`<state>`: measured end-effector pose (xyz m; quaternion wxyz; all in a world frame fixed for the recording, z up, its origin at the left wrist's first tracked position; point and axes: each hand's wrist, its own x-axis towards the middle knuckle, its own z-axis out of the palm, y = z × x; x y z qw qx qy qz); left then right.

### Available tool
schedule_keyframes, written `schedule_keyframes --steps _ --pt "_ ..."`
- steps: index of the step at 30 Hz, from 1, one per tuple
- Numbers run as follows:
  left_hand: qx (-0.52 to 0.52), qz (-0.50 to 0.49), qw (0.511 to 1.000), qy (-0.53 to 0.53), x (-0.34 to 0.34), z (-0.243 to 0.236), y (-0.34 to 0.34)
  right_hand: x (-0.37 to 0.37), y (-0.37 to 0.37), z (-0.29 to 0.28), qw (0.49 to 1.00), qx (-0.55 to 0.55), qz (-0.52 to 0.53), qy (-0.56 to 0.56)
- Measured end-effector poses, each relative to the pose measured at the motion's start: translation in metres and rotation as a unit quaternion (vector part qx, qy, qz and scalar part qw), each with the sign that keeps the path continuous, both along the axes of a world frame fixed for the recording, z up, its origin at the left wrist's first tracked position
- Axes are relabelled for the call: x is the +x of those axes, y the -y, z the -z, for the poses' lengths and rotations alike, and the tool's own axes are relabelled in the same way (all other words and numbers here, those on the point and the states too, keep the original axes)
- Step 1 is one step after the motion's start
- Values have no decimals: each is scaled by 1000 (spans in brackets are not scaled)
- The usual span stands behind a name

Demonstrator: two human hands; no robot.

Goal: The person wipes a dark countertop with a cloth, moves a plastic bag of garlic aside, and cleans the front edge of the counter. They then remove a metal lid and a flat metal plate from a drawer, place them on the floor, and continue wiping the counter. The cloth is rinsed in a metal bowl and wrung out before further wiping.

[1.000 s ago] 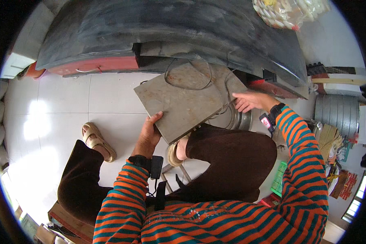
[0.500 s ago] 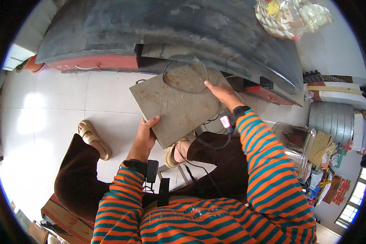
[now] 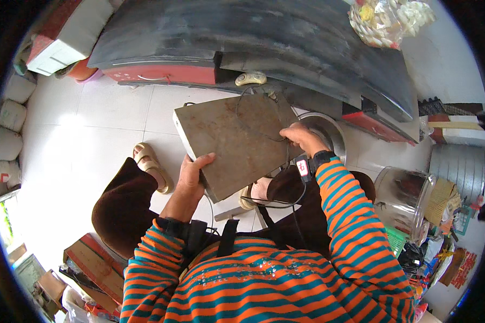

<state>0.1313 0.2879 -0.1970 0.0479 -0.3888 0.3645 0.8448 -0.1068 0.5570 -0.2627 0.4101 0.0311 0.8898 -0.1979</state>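
Observation:
A flat, grey-brown metal box (image 3: 226,145) with rusty blotches is held tilted above my lap in the head view. My left hand (image 3: 191,177) grips its lower left corner, thumb on top. At the box's right side, my right hand (image 3: 302,137) has its fingers closed on a thin black cable (image 3: 241,116) that loops over the top and hangs down. Behind the box's right end is a round steel basin (image 3: 331,134), partly hidden. A cream oblong object (image 3: 250,78) lies just beyond the box's far edge.
A dark cabinet (image 3: 242,32) with red drawers (image 3: 161,72) spans the far side. My sandaled feet are on white floor tiles (image 3: 108,102). Sacks (image 3: 11,116) line the left, a cardboard box (image 3: 91,269) is lower left, and a clear container (image 3: 401,199) and piled items stand at right.
My right hand has moved left from beside the box onto the cable at its right part. The box has turned slightly. The cream object and more of the basin have come into view.

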Motion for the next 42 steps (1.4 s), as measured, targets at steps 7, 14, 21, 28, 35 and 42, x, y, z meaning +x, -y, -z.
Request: schedule_keyframes --steps 7,14,21,28,35,42 --pt "-41 -22 999 -22 37 -39 25 54 29 -39 957 -228 92 151" --pt "-34 -52 998 19 64 -47 52 83 83 -90 925 -363 -6 110" --pt "-74 -184 979 -48 94 -85 71 104 158 -155 895 -397 -158 127" --pt "-76 -304 947 -69 147 -113 70 141 213 -207 877 -390 -276 58" --pt "-94 -401 891 -193 188 -137 65 169 261 -273 812 -448 -373 -23" --pt "-80 -507 829 -221 209 -170 65 203 303 -353 682 -516 -498 -144"
